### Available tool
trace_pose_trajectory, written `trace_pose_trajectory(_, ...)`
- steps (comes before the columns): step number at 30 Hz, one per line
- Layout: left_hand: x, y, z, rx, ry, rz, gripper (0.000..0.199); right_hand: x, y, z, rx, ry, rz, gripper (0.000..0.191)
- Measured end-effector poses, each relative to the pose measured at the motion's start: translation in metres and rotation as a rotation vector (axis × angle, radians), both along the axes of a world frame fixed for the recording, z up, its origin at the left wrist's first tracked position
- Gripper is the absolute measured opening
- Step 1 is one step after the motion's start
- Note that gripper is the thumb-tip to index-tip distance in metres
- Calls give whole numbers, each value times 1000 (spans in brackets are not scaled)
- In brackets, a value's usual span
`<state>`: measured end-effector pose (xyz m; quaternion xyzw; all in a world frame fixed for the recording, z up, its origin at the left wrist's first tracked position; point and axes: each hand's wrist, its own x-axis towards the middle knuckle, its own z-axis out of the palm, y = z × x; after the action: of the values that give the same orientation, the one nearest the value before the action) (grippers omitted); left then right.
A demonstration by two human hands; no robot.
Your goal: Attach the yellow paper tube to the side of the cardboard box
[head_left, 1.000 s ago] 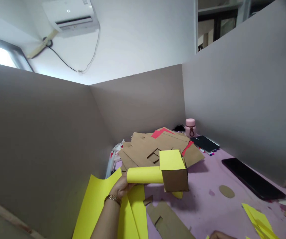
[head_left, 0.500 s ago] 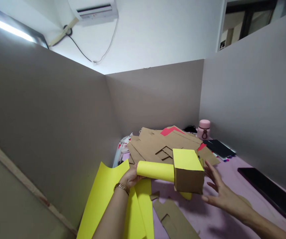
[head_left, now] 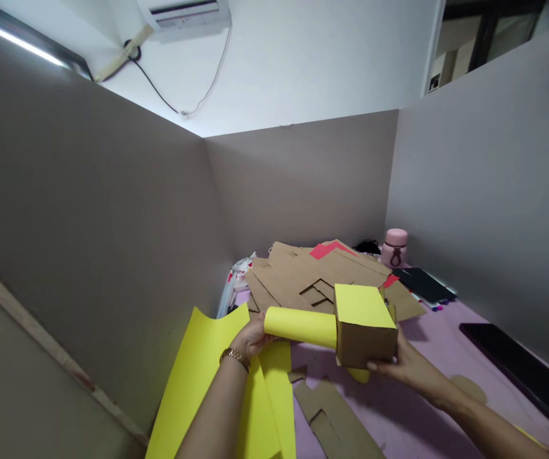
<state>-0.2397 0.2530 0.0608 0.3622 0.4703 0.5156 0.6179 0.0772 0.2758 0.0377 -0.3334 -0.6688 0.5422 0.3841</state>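
A cardboard box (head_left: pixel 367 346) with yellow paper on its top is held above the table. From its left side sticks out a yellow paper tube (head_left: pixel 300 326), and a bit of yellow paper (head_left: pixel 359 375) shows under the box. My left hand (head_left: pixel 254 335), a bracelet at its wrist, is closed around the tube's far left end. My right hand (head_left: pixel 401 363) grips the box at its right side, with the thumb on the lower front edge; its other fingers are mostly hidden behind the box.
Yellow sheets (head_left: pixel 202 382) lie at the left. Cut cardboard (head_left: pixel 336 421) is in front, and a cardboard pile (head_left: pixel 284 274) with red pieces is behind. At right are a pink bottle (head_left: pixel 395 248), a dark tablet (head_left: pixel 424 285) and a black slab-like object (head_left: pixel 518 373). Grey partitions (head_left: pixel 303 185) enclose the table.
My right hand was apart from the box with fingers spread; now it has moved left and taken hold of the box's right side. My left hand keeps its hold on the tube.
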Motion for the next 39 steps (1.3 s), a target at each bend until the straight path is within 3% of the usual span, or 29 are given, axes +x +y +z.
trace_pose_trajectory(13, 4, -4, 9, -28, -17, 42, 16, -5, -2, 4, -4, 40, -11, 126)
trace_pose_trajectory(19, 2, 0, 8, -40, -53, 78, 22, -6, 5, -4, 4, 89, 26, 125)
trace_pose_trajectory(27, 3, -1, 16, -79, -65, 98, 35, -12, 6, 5, 71, 81, 2, 133)
trace_pose_trajectory(39, 4, -3, 26, -128, -59, 111, 65, -13, 12, 5, 147, 145, 19, 135)
